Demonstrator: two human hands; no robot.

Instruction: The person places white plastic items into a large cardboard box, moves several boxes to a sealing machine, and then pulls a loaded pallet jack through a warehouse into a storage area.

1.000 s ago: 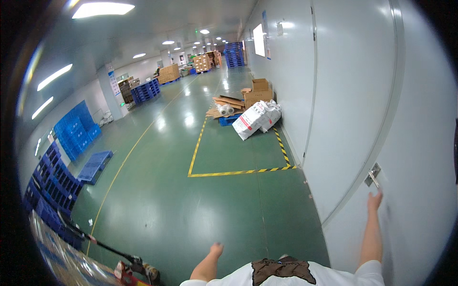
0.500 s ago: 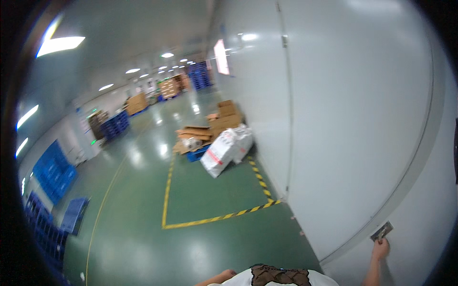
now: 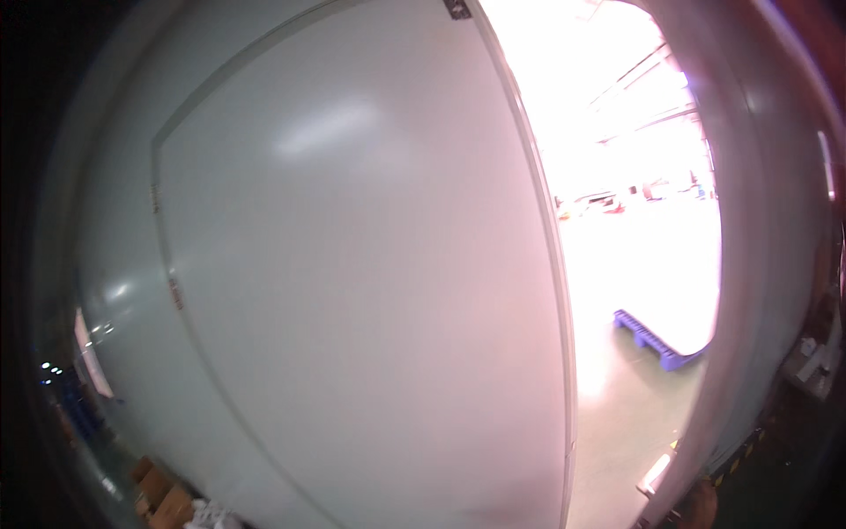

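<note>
Head view: a grey door leaf (image 3: 749, 220) stands ajar at three o'clock, beside a bright doorway (image 3: 626, 256), with the right hand (image 3: 702, 506) low by its edge at four o'clock. I cannot tell whether the dim, cropped fingers grip anything; the left hand is out of view. A steady swing, fingers clear of the edge, seems best.
</note>
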